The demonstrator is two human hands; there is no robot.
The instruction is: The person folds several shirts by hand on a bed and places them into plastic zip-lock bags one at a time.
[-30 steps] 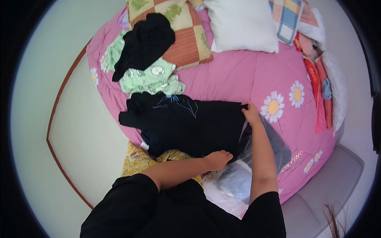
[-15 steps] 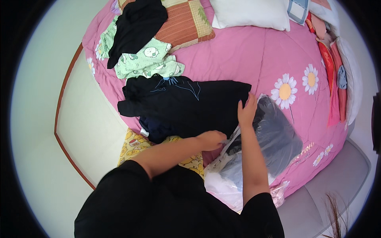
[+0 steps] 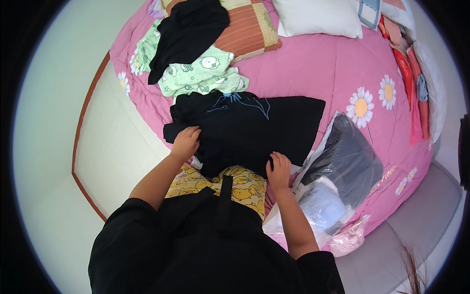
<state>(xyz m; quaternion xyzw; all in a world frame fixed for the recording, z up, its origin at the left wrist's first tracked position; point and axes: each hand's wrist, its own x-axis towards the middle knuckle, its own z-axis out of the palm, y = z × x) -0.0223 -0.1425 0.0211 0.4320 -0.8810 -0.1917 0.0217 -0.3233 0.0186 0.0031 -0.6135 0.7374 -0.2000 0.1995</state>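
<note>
A black T-shirt [image 3: 254, 130] with a blue line print lies spread on the pink bedcover in front of me, its hem toward the right. My left hand [image 3: 187, 141] rests on the shirt's near left part, below the sleeve, fingers extended over the cloth. On the near edge toward the hem lies my right hand [image 3: 279, 169], its fingers slightly apart on the fabric. Right beside that hand is a clear plastic bag [image 3: 338, 171] holding dark and pale blue folded cloth. What lies beneath the shirt is mostly hidden.
Beyond the shirt are a green printed garment [image 3: 196, 73], a black garment [image 3: 188, 34], a checked cushion [image 3: 252, 29] and a white pillow [image 3: 320, 17]. Red and pink cloths [image 3: 411, 93] line the right side of the pink bedcover [image 3: 303, 63]. My knees wear yellow printed fabric [image 3: 245, 188].
My left hand has moved left from beside the plastic bag to the shirt's left part. My right hand has come nearer and left, from the hem corner to the near edge.
</note>
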